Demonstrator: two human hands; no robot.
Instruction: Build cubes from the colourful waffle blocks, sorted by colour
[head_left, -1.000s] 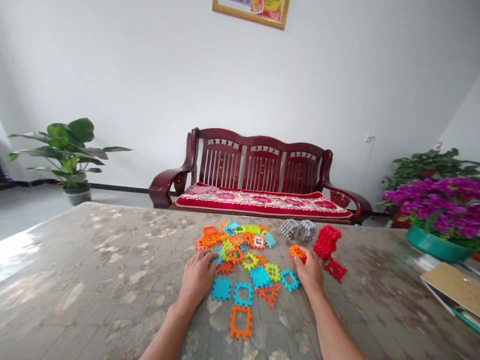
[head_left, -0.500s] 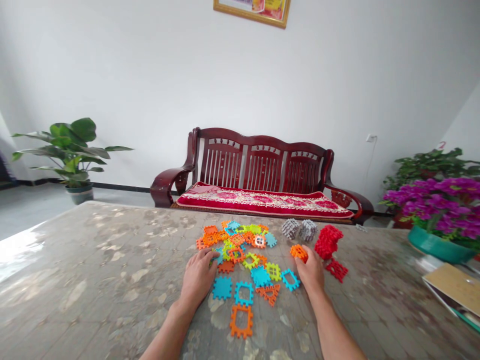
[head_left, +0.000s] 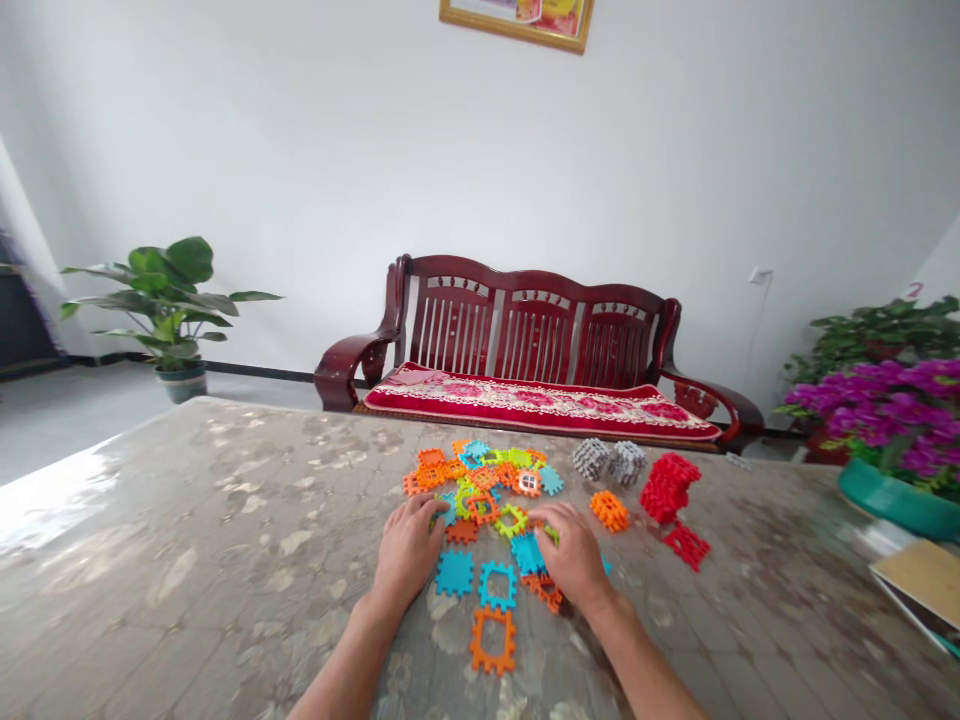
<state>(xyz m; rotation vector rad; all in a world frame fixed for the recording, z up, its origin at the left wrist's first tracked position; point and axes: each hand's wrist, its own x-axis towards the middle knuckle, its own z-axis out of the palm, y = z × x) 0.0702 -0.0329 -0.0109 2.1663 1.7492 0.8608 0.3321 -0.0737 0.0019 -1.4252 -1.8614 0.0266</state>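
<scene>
A heap of flat interlocking plastic tiles (head_left: pixel 487 475) in orange, blue and green lies on the marbled table (head_left: pixel 225 560). My left hand (head_left: pixel 409 550) rests palm down at the heap's left edge, fingertips on a tile. My right hand (head_left: pixel 574 555) lies palm down over blue and orange tiles in the middle, fingers spread. A small orange assembled block (head_left: pixel 609 510) sits free just right of it. A solid blue tile (head_left: pixel 455 573), a blue frame tile (head_left: pixel 497 586) and an orange frame tile (head_left: pixel 495 640) lie between my forearms.
Two grey cubes (head_left: pixel 592 458) and a red assembled block (head_left: pixel 667 487) stand behind the orange one, with a flat red piece (head_left: pixel 688 546) nearby. A green pot of purple flowers (head_left: pixel 892 500) and a book (head_left: pixel 922 575) occupy the right edge. A wooden bench (head_left: pixel 525 350) stands beyond the table.
My right hand let go of the orange block and moved left onto the tiles in the middle. My left hand stayed put. The view shifted slightly.
</scene>
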